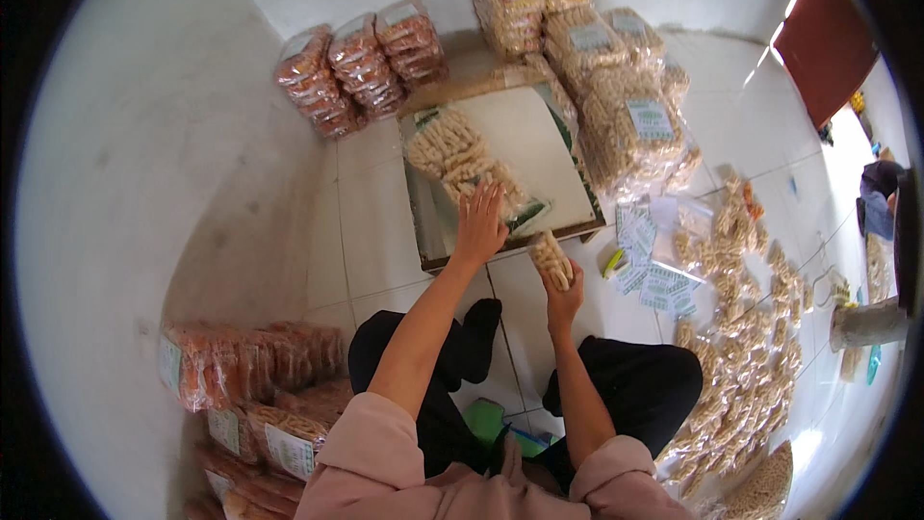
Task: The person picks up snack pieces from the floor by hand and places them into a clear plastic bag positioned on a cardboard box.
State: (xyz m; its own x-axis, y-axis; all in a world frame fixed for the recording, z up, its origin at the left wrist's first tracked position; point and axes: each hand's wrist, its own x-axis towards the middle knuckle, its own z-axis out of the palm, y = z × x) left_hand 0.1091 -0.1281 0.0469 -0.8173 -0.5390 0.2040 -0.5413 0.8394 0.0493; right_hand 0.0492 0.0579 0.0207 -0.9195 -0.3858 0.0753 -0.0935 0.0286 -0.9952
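My left hand (478,224) lies with its fingers stretched out on the near part of a large clear plastic bag (451,148). Pale, stick-shaped snacks fill this bag, which rests on a low table (527,130) with a white top. My right hand (564,296) grips a small clear packet (551,260) of the same pale snacks, just off the table's near edge. The bag's near end (530,213) spreads loosely over a green patch of the table top. Part of the bag is hidden under my left fingers.
Stacked snack bags stand behind the table, reddish ones (354,65) left and pale ones (628,115) right. Printed labels (650,267), a yellow-green cutter (613,263) and many small packets (743,354) lie on the tiled floor at right. More reddish bags (253,365) sit at my left.
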